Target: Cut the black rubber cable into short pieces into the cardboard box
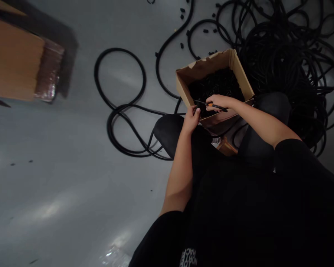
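My left hand point(192, 118) is closed around a short black hose end point(196, 108) at the near left corner of a cardboard box. Over the box's front part, my right hand point(218, 102) grips a black-and-orange handled tool point(210, 105). Its thin metal end points left, close to the hose end; whether the two touch I cannot tell. Small cut black pieces point(217, 85) lie heaped inside the open cardboard box point(204, 65), which stands between my knees.
A large tangle of black hose point(284, 52) lies on the right. Loops of black hose point(121, 50) spread over the grey floor to the left, with several loose black pieces point(205, 31) farther off. Another cardboard box point(13, 59) stands at the far left beside clear plastic wrapping point(48, 70).
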Available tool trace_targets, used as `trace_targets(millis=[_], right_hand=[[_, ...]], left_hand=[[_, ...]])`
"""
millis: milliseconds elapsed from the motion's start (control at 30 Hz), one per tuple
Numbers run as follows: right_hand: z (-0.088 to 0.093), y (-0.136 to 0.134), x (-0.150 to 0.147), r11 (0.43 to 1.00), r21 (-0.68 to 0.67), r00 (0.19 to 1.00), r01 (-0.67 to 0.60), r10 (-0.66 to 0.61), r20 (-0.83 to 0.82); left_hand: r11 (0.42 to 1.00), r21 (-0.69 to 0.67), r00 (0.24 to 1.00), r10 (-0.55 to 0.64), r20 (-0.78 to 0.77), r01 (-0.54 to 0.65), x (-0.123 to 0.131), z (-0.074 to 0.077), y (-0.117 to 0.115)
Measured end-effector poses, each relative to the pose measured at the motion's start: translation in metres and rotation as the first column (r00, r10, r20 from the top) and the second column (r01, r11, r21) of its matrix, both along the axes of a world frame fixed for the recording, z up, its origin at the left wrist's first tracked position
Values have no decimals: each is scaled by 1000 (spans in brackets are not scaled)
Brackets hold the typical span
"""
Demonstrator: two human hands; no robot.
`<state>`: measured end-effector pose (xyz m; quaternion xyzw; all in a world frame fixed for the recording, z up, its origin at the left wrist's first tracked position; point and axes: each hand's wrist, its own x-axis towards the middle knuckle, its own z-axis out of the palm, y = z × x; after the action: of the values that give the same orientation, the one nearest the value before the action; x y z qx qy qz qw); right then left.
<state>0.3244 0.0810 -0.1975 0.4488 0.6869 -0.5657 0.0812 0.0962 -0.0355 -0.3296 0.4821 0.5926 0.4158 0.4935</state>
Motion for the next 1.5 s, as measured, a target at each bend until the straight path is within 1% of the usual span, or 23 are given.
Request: trace_targets(millis=[67,133,233,367,433,500,567,667,767,833,900,967,1000,1100,1200,1300,1433,1500], right_hand=[[2,0,-2,1000,-4,1000,7,-7,-17],[4,-2,-3,1000,5,1000,10,-10,-30],[6,-5,-2,1000,-6,1000,-22,22,-9],[7,-5,-1,990,-7,984,-143,143,106],[9,-4,-3,983,40,975,-179,172,140],[14,-5,-5,977,94,971,-191,175,160],[21,-8,-7,976,130,973,-173,150,173],[35,-14,-8,979,165,981,-118,89,173],[47,-15,0,958,263,981,-116,68,184],[48,-13,9,939,317,978,-133,72,197],[44,-11,21,946,294,979,-138,84,187],[34,-9,32,962,236,983,-141,107,148],[29,-9,35,961,230,984,-150,123,127],[13,-13,39,929,310,978,-202,173,117],[7,-20,35,912,350,974,-213,171,145],[8,-24,33,917,347,978,-198,158,139],[6,-21,31,912,379,986,-154,119,113],[3,-19,30,907,402,991,-124,97,88]], left_hand=[[995,-62,996,79,46,-76,-4,-7,0],[991,-74,991,118,57,-114,-8,-11,1],[996,-33,995,85,47,-83,-10,-13,1],[1000,-12,999,-8,-33,8,-8,-15,1],[999,-8,998,-33,-56,32,-7,-17,0],[999,-10,998,-31,-49,31,-8,-20,0],[1000,-8,999,-18,-29,18,-11,-22,2],[999,33,1000,-17,11,17,-16,-23,7],[995,90,998,-51,37,47,-16,-24,11],[991,118,997,-71,37,66,-11,-26,13],[987,139,996,-81,24,76,-4,-27,14],[985,145,996,-93,-7,93,4,-28,13],[984,141,994,-107,-32,111,7,-28,13],[974,122,978,-175,-110,188,13,-27,10],[969,96,969,-216,-120,228,13,-25,10],[979,43,979,-195,-51,198,12,-23,11],[995,0,994,-100,33,100,11,-18,13],[997,-17,995,-75,67,76,9,-14,13]])
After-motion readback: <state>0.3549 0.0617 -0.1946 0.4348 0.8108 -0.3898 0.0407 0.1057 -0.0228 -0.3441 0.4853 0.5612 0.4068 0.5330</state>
